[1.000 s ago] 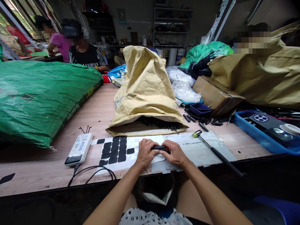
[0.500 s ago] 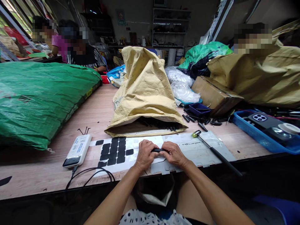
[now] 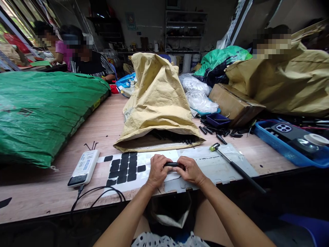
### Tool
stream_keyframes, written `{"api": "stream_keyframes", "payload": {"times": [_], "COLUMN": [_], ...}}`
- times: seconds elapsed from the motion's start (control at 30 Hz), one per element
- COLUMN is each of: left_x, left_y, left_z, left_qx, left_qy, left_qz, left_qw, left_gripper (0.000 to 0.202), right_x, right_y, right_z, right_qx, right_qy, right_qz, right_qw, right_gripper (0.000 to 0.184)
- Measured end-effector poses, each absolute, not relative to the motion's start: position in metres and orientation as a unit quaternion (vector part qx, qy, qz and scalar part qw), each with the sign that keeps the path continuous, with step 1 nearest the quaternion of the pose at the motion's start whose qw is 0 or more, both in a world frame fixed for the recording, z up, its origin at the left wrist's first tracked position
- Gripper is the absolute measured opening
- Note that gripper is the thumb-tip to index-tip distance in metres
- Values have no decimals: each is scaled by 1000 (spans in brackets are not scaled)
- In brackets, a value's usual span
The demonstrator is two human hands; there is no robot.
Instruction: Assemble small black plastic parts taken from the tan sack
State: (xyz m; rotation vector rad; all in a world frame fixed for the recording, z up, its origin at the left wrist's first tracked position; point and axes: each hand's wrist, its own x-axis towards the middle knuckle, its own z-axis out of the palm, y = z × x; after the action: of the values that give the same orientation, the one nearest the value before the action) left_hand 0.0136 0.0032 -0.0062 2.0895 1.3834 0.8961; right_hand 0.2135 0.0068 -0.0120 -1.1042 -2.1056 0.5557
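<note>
Between my two hands lies a slim black rod-like piece (image 3: 171, 164), held level over the white sheet. My left hand (image 3: 158, 168) is closed on its left end and my right hand (image 3: 190, 169) on its right end; the fingers hide both tips. Just beyond them a tan sack (image 3: 159, 103) lies with its mouth toward me, several black pieces (image 3: 182, 138) showing inside. To the left, rows of black rounded-square stickers (image 3: 123, 168) sit on a white sheet (image 3: 142, 176). A hammer (image 3: 232, 164) with a black handle rests to the right of my hands.
A white power bank (image 3: 84, 168) with a cable is at left, before a big green sack (image 3: 46, 113). At right are loose black pieces (image 3: 221, 139), a small dark blue tray (image 3: 218, 120), a cardboard box (image 3: 235, 103) and a blue basket (image 3: 290, 145) holding a phone. Other people sit farther back.
My hands stay in nearly the same place, and more of the black piece now shows between them. The right hand's fingers have shifted their grip slightly. The whole view has moved a little.
</note>
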Motion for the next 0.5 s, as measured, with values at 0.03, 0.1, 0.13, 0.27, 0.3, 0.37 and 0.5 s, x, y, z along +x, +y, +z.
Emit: {"api": "stream_keyframes", "payload": {"times": [0.03,0.1,0.13,0.27,0.3,0.37,0.5], "left_x": [14,13,13,13,13,13,13], "left_y": [3,3,3,4,4,5,5], "left_z": [-6,-7,-7,-8,-8,-7,-5], "left_qx": [764,767,768,774,774,770,761], "left_qy": [502,496,493,479,479,482,492], "left_qz": [326,324,324,322,322,323,329], "left_qw": [240,246,249,261,262,265,265], "left_gripper": [10,11,11,11,11,11,8], "right_x": [214,214,214,215,215,215,215], "right_y": [7,7,7,8,8,7,6], "right_z": [-12,-11,-11,-12,-12,-11,-9], "right_qx": [-418,-408,-404,-393,-393,-400,-413], "right_qy": [-817,-828,-832,-842,-842,-835,-814], "right_qz": [206,192,186,184,189,200,226], "right_qw": [340,334,331,320,319,321,341], "right_gripper": [24,27,28,29,29,29,22]}}
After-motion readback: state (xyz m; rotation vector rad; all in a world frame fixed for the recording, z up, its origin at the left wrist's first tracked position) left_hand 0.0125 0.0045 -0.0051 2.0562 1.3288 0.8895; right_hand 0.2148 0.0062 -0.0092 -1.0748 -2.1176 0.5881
